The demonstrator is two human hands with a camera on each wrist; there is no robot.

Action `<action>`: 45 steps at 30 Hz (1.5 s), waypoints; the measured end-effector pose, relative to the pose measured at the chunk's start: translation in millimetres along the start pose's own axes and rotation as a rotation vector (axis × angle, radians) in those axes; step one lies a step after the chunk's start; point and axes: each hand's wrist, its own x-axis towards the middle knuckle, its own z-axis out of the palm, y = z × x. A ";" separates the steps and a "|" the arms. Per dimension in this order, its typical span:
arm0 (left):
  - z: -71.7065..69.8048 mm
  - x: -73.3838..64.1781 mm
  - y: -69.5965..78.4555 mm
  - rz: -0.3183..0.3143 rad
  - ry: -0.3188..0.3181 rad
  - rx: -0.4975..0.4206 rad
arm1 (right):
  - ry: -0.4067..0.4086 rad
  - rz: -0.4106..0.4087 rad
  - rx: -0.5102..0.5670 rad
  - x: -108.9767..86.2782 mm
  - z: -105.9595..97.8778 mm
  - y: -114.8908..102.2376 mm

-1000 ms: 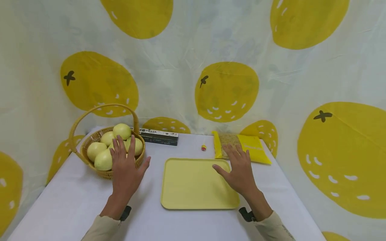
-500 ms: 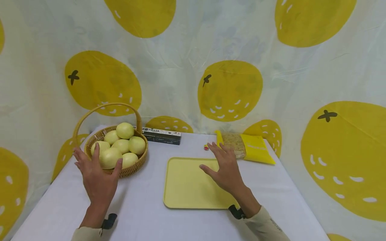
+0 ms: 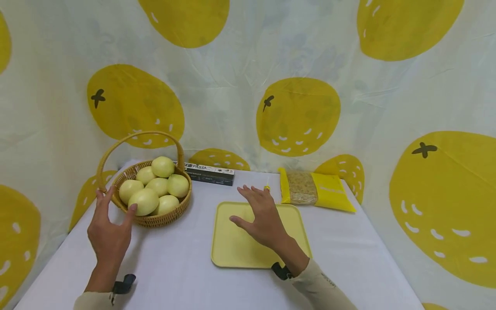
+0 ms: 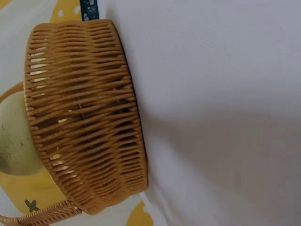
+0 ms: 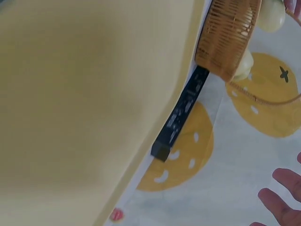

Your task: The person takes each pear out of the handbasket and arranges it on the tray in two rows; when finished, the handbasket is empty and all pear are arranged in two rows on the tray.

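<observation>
A wicker basket point(image 3: 162, 220) with a tall arched handle point(image 3: 145, 132) stands at the table's left. Several pale yellow-green round fruits point(image 3: 144, 202) are heaped in it. My left hand point(image 3: 110, 234) is at the basket's front left, thumb and fingers apart. Its fingertips overlap the rim near the handle's base; I cannot tell whether they touch. The left wrist view shows the basket's woven side point(image 4: 84, 117), but no hand. Above a yellow tray point(image 3: 248, 254), my right hand point(image 3: 263, 221) hovers with its fingers spread, holding nothing. Some of its fingers point(image 5: 277, 202) show in the right wrist view.
Behind the basket lies a long dark pasta box point(image 3: 211, 175). A small lollipop point(image 3: 267, 187) is beyond the tray, partly behind my right hand. A yellow bag point(image 3: 335, 193) with a see-through window lies at the back right. A fruit-printed curtain point(image 3: 224, 86) hangs behind the table.
My left hand has moved left, from in front of the fruits to the basket's left side. My right hand has moved left across the tray. The view has shifted slightly.
</observation>
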 end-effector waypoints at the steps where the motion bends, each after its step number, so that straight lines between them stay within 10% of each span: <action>1: -0.6 0.2 -1.3 0.000 -0.004 -0.005 | -0.014 -0.001 0.011 2.3 3.3 -3.5; 34: -13.5 6.1 -19.3 -0.171 -0.257 -0.012 | -0.291 0.080 0.415 99.4 132.7 -101.8; 45: -15.0 6.1 -18.2 -0.198 -0.306 0.027 | -0.340 0.085 0.383 124.0 160.1 -124.2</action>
